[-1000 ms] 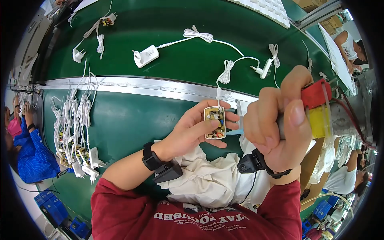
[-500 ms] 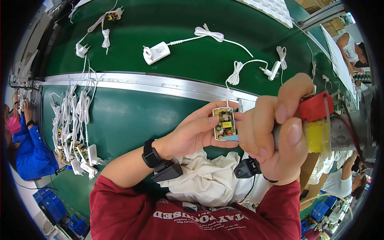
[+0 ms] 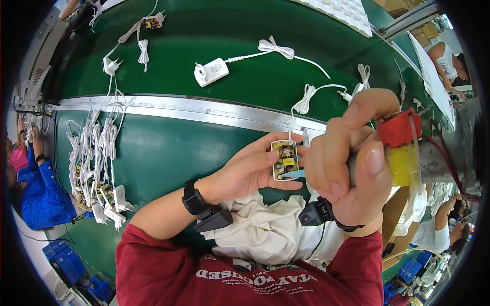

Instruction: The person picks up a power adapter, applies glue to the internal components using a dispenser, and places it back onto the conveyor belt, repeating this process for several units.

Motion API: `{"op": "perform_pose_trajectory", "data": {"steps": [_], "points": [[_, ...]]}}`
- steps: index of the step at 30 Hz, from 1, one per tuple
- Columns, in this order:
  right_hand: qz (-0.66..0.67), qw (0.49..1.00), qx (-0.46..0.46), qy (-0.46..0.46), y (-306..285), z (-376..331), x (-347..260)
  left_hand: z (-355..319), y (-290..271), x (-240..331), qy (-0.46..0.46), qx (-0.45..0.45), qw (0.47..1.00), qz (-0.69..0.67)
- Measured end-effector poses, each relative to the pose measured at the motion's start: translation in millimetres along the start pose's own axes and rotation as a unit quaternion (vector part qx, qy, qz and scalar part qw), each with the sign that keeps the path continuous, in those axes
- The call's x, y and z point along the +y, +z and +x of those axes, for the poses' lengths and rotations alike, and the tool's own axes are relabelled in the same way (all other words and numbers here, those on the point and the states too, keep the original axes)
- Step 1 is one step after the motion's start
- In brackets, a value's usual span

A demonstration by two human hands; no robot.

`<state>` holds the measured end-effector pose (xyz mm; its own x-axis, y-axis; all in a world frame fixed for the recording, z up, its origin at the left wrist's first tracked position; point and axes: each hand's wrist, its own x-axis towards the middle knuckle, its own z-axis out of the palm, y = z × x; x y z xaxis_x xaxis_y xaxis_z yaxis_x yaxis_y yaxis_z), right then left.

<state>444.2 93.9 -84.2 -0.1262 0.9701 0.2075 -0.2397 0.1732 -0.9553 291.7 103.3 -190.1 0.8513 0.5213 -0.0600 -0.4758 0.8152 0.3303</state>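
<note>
My left hand (image 3: 244,171) is closed around an open white power adapter (image 3: 278,173), its circuit board and yellow-labelled transformer facing up. A white cord runs from its far end. My right hand (image 3: 352,158) is wrapped around a thick grey cylindrical tool (image 3: 449,166) with a yellow band and a red-wrapped part. A pale blue tapered nozzle (image 3: 295,174) points out from beneath that hand, its tip over the near end of the board. Whether the tip touches the board, I cannot tell. My right fingers hide the tool's front section.
A bundle of corded adapters (image 3: 104,196) lies on the left. Beyond the metal rail (image 3: 194,106), more adapters, including a closed white one (image 3: 211,72), lie on a green belt (image 3: 168,61). Crumpled white cloth (image 3: 260,224) covers my lap. Other people sit at both sides.
The adapters on the far green belt have shifted right. The pale blue nozzle has moved left across the near end of the board. My left hand has barely moved.
</note>
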Motion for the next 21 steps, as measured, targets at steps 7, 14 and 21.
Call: {"op": "perform_pose_trajectory", "data": {"steps": [7,14,21], "points": [[-0.004,1.000,-0.017,-0.020,6,-6,-42,32,26,12,0.050,0.002,0.986,0.160],[0.025,1.000,-0.009,0.006,35,-12,-74,97,85,61,0.271,0.001,0.747,0.607],[0.015,0.999,-0.003,-0.045,12,-13,-78,108,70,37,0.228,0.099,0.401,0.882]]}}
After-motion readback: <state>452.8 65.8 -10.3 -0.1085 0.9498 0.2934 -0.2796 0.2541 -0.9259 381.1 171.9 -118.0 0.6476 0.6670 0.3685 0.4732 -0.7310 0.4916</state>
